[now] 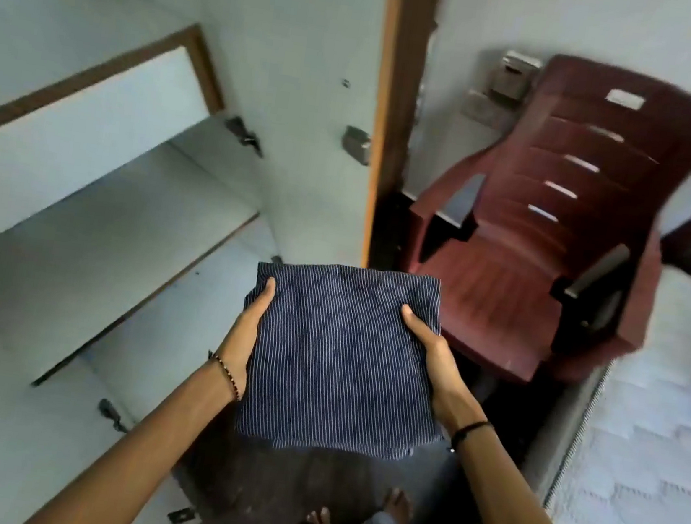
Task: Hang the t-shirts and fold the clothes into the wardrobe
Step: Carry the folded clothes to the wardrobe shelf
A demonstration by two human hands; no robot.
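A folded navy garment with thin white stripes (pixel 337 357) is held flat in front of me, at about waist height. My left hand (pixel 244 336) grips its left edge, thumb on top and fingers hidden underneath. My right hand (pixel 431 361) grips its right edge the same way. The open white wardrobe (pixel 93 193) stands to the left, its shelves bare. The garment hovers just right of the lower shelves, in front of the wardrobe's side panel (pixel 295 92).
A dark red plastic armchair (pixel 544 244) stands to the right against the wall, close behind the garment. A wood-edged wardrobe door (pixel 379 112) rises in the middle. My bare feet (pixel 362 519) stand on the dark floor. A pale patterned surface (pixel 649 477) lies at the right.
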